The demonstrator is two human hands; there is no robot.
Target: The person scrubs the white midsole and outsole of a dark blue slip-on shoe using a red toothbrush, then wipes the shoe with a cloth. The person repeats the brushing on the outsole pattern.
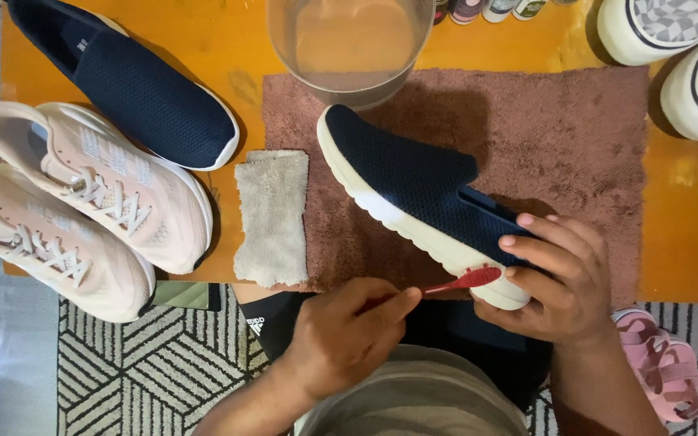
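Red toothbrush, pinched in the left hand fingers, met the white sole just below the right hand fingers clasping the navy shoe's heel; short, light strokes seemed best while that grip held firm.

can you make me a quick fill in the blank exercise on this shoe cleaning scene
1. The left hand holds a red toothbrush against the shoe's white ____.
2. The right hand grips the navy shoe at its ____ end.
3. The navy shoe lies on a ____ towel.
4. Left of the folded grey cloth sits a pair of ____ lace-up sneakers.

Missing words: sole; heel; brown; pink
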